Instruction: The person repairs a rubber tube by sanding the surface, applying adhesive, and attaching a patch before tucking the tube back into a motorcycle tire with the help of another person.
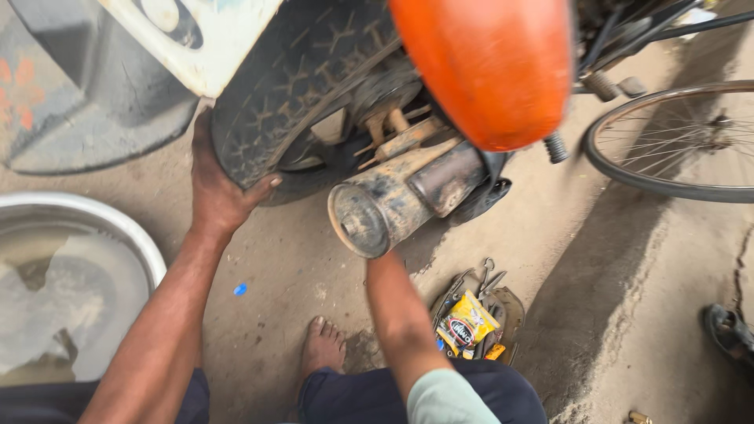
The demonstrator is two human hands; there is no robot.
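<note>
Tyre [267,86]: black rubber, matt, deeply treaded, dusty. Exhaust pipe [400,196]: metal, rust-stained and mud-caked. Mudguard [491,67]: glossy orange, smooth. Basin [118,224]: shiny metal rim. Floor [597,259]: rough, cracked concrete. Sachet [469,320]: glossy yellow plastic.

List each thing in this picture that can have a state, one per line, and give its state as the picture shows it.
left hand: gripping the rear tyre, fingers round the tread
right hand: hidden behind the exhaust pipe
rear tyre: mounted, off-white mudguard over it
exhaust pipe: fitted, rusty and mud-caked
metal basin: upright, holding murky water
yellow packet: lying on the tools
bicycle wheel: upright
</note>
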